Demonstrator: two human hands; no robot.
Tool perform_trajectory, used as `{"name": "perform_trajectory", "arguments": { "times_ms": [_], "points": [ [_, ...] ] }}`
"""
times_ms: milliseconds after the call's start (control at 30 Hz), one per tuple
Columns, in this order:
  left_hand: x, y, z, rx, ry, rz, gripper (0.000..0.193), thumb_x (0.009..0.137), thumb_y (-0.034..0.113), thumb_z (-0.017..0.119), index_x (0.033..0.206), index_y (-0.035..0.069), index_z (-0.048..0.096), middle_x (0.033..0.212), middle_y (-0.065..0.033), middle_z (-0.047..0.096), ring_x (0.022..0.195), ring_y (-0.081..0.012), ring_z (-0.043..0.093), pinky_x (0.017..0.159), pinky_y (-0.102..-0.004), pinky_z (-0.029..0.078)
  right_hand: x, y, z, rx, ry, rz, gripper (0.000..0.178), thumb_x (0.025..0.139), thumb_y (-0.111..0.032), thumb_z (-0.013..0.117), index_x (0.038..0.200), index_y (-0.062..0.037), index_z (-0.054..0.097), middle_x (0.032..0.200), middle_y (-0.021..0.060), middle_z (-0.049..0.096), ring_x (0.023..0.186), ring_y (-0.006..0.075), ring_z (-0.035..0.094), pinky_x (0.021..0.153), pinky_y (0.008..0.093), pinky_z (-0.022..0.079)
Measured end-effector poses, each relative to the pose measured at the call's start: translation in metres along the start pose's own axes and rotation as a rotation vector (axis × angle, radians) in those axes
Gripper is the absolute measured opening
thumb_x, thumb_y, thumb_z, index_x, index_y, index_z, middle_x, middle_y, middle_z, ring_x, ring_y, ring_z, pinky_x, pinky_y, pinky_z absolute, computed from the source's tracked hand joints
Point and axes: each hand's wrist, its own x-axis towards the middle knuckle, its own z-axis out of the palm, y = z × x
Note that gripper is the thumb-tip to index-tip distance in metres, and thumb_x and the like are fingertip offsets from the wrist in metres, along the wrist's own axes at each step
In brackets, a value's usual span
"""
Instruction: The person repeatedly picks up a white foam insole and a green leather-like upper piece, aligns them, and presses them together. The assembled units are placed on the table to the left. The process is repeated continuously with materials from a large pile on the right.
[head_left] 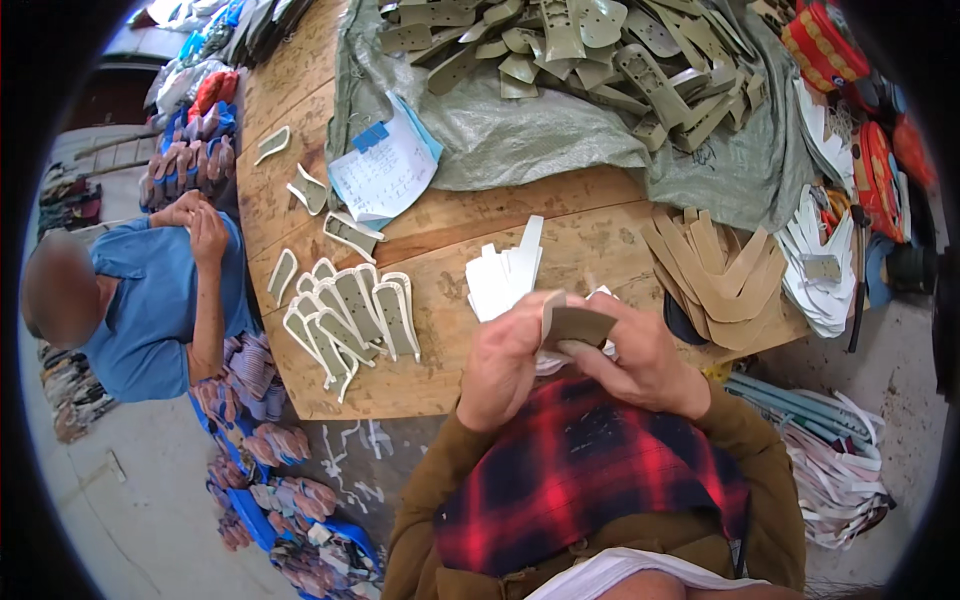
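Observation:
Between both hands, above my lap at the table's near edge, is an olive-grey curved shoe insole piece. My left hand grips its left end, with the thumb side up against it. From the other side my right hand pinches it, thumb underneath and fingers curled. Just beyond lies a pile of white strips, partly hidden by my hands. To the left, several similar insole pieces with white edging overlap in a cluster. A few more edged pieces are scattered behind them.
Loose olive-grey pieces heap on a grey-green sack at the back. Handwritten paper lies left of it. Tan curved sheets and white cutouts are right. A person in a blue shirt sits left, beside bundled pieces.

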Motion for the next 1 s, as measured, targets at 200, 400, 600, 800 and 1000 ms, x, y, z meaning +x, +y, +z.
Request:
{"name": "perform_trajectory", "arguments": {
  "times_ms": [200,400,600,800,1000],
  "points": [
    [0.004,0.006,0.009,0.488,0.038,0.290,0.013,0.093,0.007,0.064,0.102,-0.001,0.069,0.087,-0.0029,0.054,0.084,-0.0111,0.054,0.074,-0.0232,0.045,0.001,-0.003,-0.003,0.187,-0.071,0.149,0.033,0.083,-0.007,0.067,0.114,-0.0001,0.060,0.092,0.0162,0.063,0.075,0.0329,0.063,0.063,0.0384,0.050],
    [0.022,0.024,0.009,0.571,0.022,0.184,0.011,0.093,0.009,0.064,0.089,0.000,0.070,0.077,0.0012,0.051,0.071,-0.0086,0.048,0.064,-0.0229,0.038,0.002,-0.002,0.002,0.146,-0.091,0.118,0.032,0.083,-0.009,0.066,0.113,-0.0004,0.060,0.093,0.0177,0.063,0.078,0.0365,0.062,0.066,0.0413,0.049],
    [0.029,0.018,0.010,0.345,0.078,0.128,0.031,0.102,0.025,0.052,0.088,0.000,0.063,0.072,0.0018,0.049,0.069,-0.0080,0.045,0.062,-0.0257,0.037,0.012,-0.005,-0.011,0.308,-0.118,0.238,0.030,0.086,-0.009,0.064,0.114,0.0018,0.059,0.098,0.0187,0.065,0.085,0.0349,0.064,0.071,0.0390,0.050],
    [0.009,0.015,-0.014,0.789,-0.162,0.024,0.034,0.103,0.026,0.048,0.084,-0.001,0.058,0.072,-0.0067,0.054,0.069,-0.0186,0.053,0.063,-0.0347,0.042,0.011,0.002,-0.017,0.317,-0.234,0.376,0.031,0.087,-0.012,0.062,0.115,0.0020,0.057,0.097,0.0179,0.064,0.086,0.0342,0.063,0.072,0.0373,0.049],
    [0.016,0.011,-0.017,0.968,-0.204,0.117,0.016,0.092,0.014,0.061,0.100,-0.001,0.062,0.082,-0.0167,0.059,0.077,-0.0321,0.061,0.068,-0.0396,0.047,0.005,0.017,-0.008,0.034,-0.190,0.091,0.036,0.084,-0.012,0.068,0.116,0.0012,0.056,0.101,0.0178,0.062,0.085,0.0351,0.063,0.071,0.0374,0.050]
  ]
}}
